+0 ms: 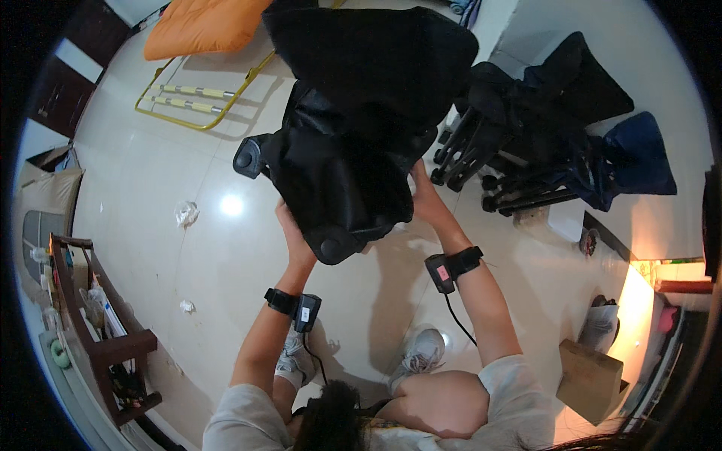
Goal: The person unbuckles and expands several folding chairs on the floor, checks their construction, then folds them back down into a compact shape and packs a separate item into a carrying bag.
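Observation:
A black fabric folding chair (pixel 338 150) with rounded plastic corner pieces is held up in front of me, over the tiled floor. Its near left edge is in the grip of my left hand (pixel 293 237), beside a lower plastic corner. My right hand (pixel 423 197) grips the right side, a little farther from me. The fabric hides most fingers of both hands. Each wrist wears a black strapped device with a cable.
More folded chairs (pixel 526 128), black and dark blue, lean at the right wall. An orange cushion (pixel 199 28) lies on a yellow metal frame (pixel 218 109) far left. A dark wooden rack (pixel 113 349) stands left, a cardboard box (pixel 590 379) right. Crumpled tissue (pixel 186 214) litters the floor.

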`<state>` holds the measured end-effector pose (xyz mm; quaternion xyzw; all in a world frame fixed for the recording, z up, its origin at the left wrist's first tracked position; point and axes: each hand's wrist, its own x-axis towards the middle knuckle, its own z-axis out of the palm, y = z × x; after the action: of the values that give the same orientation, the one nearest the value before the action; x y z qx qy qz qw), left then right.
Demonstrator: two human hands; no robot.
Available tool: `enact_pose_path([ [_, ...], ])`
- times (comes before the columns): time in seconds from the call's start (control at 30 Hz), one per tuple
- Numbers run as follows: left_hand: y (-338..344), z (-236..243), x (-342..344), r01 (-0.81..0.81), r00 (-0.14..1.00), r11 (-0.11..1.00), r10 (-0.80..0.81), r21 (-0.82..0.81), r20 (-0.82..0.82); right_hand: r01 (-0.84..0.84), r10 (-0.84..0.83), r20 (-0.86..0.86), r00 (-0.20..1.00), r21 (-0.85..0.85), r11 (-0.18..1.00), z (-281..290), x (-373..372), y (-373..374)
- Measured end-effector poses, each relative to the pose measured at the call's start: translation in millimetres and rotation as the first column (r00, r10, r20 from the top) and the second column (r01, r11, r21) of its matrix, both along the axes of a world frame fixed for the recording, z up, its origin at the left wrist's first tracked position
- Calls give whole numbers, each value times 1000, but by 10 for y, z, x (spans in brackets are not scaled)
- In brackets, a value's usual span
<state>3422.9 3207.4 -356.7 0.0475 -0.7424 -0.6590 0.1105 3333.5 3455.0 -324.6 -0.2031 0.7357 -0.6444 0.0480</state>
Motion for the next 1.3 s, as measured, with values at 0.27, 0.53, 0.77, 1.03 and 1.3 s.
enact_pose_path([
  [0.27,-65,1527,147,-113,784,879,-208,-464,-585,63,-61,41,997,-60,996,177,102,92],
  [0.53,142,2707,-202,385,784,255,-598,-887,168,352,-365,-218,905,-96,931,854,352,162],
  [0.77,272,2450,-272,773,607,91,-394,-627,691,443,-384,-576,722,-41,895,1551,821,296],
  [1.03,-49,2310,-286,625,603,-65,-592,-778,535,-15,304,-400,864,584,812,1783,791,-351],
  [1.3,-870,1579,-408,686,636,-235,-268,-689,724,-265,477,237,846,964,-8,1314,439,-1273],
])
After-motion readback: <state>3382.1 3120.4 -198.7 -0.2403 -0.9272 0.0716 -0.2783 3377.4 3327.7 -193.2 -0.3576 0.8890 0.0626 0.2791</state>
